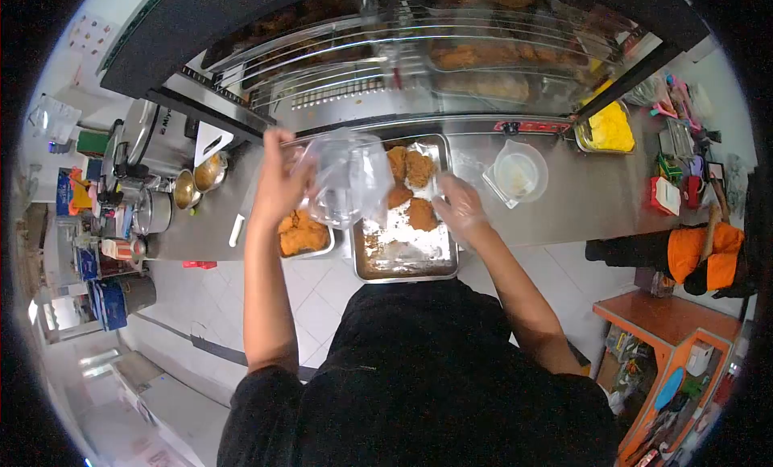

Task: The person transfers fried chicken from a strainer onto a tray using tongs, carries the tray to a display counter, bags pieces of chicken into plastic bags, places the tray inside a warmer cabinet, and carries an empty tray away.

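Observation:
My left hand (283, 179) is closed on the edge of a clear plastic bag (348, 177), which hangs in front of it over the left side of a metal tray (407, 270). Several pieces of brown fried chicken (419, 169) lie in that tray, partly hidden by the plastic. At the tray's right edge is my right hand (460, 209), in a clear plastic glove. Its fingers look apart, though slightly blurred, and I see nothing held in them. Below my left hand, a smaller tray holds more fried chicken (304, 233).
A glass-fronted display cabinet (354, 88) with wire racks rises directly behind the trays. On the steel counter (515, 225), a clear round tub (519, 171) stands to the right and a white-handled knife (237, 230) lies left. Pots (152, 212) and bowls (187, 190) are further left; a yellow-filled tray (609, 129) is far right.

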A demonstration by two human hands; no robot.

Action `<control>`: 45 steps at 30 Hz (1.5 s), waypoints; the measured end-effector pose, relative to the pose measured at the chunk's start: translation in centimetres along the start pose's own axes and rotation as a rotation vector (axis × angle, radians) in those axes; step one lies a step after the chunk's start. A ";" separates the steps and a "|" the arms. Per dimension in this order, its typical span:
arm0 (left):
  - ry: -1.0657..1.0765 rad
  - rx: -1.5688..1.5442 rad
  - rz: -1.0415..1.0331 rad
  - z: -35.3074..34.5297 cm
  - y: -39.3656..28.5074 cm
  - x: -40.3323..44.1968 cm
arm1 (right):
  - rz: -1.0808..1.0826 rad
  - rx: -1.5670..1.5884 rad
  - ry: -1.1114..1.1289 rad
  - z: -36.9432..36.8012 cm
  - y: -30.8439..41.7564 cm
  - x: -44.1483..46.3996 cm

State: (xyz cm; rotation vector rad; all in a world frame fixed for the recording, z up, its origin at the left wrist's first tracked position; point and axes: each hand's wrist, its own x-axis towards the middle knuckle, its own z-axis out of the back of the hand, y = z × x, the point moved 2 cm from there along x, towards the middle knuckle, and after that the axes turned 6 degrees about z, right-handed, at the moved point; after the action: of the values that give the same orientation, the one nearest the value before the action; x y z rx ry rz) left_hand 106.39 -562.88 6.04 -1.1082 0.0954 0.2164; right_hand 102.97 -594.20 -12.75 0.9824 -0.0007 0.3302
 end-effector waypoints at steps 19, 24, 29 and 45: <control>0.055 -0.300 0.196 4.7 7.5 -13.2 | -0.259 -0.477 0.538 -9.0 1.7 13.1; -0.024 0.054 0.022 3.2 6.5 -11.7 | -0.572 0.611 0.307 -6.3 0.3 10.2; 0.056 0.345 -0.121 -0.9 6.7 -8.9 | -0.434 1.379 0.401 1.0 8.0 6.9; 0.396 0.563 -0.466 -8.8 4.0 -9.8 | -1.006 1.479 0.566 -6.6 0.7 -4.2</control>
State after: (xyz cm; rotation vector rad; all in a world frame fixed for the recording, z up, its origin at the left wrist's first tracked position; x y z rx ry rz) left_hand 96.28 -570.23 0.42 -0.5719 0.2313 -0.4312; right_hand 97.81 -589.59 -16.48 2.1193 1.3764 -0.4492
